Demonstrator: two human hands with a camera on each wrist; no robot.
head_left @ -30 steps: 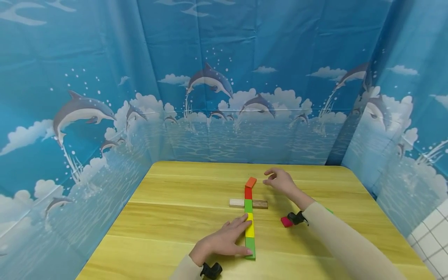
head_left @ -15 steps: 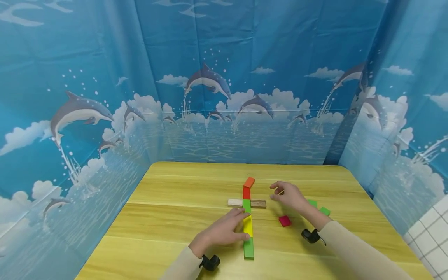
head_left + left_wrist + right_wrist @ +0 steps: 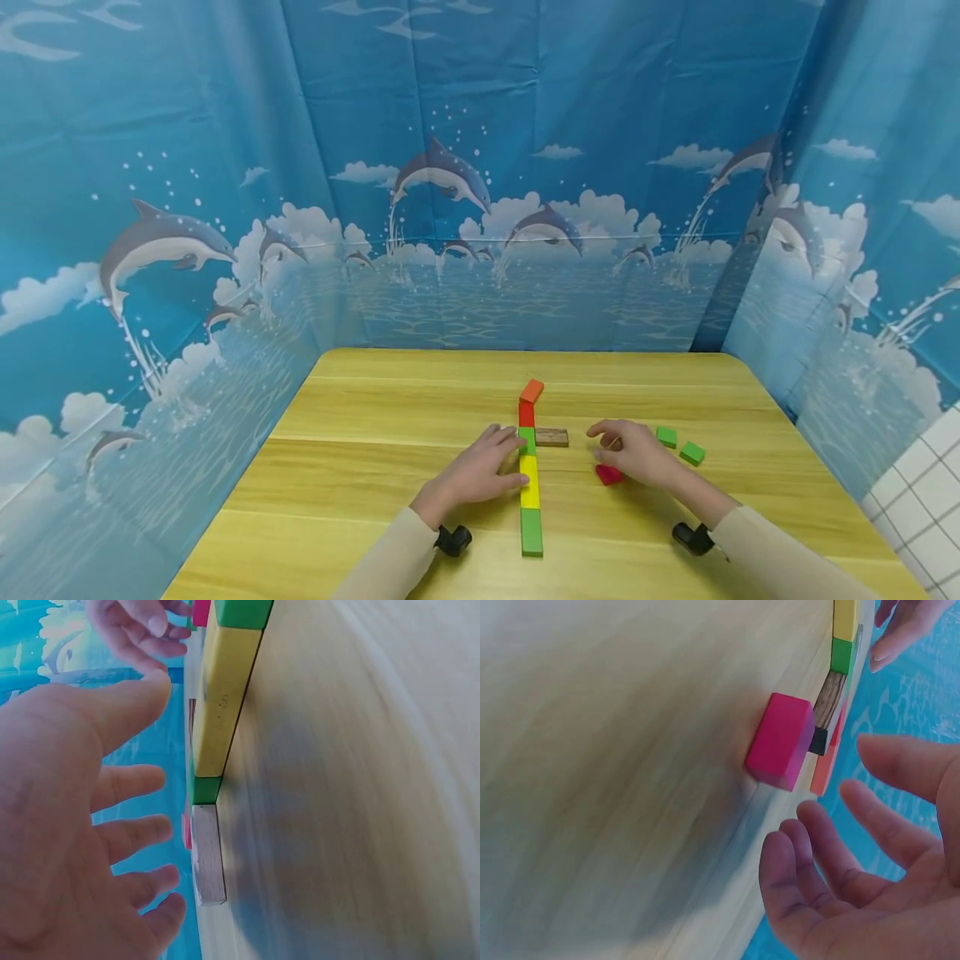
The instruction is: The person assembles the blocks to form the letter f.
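A row of flat blocks runs away from me on the wooden table (image 3: 375, 400): green (image 3: 531, 532), yellow (image 3: 530, 485), green (image 3: 528, 439), red (image 3: 527, 413) and a skewed orange one (image 3: 532, 390). My left hand (image 3: 480, 471) lies open with its fingers straight, fingertips at the left side of the row. It covers a pale wooden block (image 3: 208, 855) in the head view. A brown block (image 3: 552, 437) lies right of the row. My right hand (image 3: 633, 454) hovers over a magenta block (image 3: 607, 476) with fingers loosely bent. In the right wrist view the fingers (image 3: 832, 855) stay clear of the magenta block (image 3: 780, 740).
Two small green blocks (image 3: 666, 436) (image 3: 692, 452) lie right of my right hand. Blue dolphin-print curtains (image 3: 450, 208) close in the table at the back and on both sides. A white tiled surface (image 3: 922, 492) shows at the lower right.
My right hand has drawn back from the orange block to just over the magenta block. My left hand has slid forward along the row and now covers the pale block.
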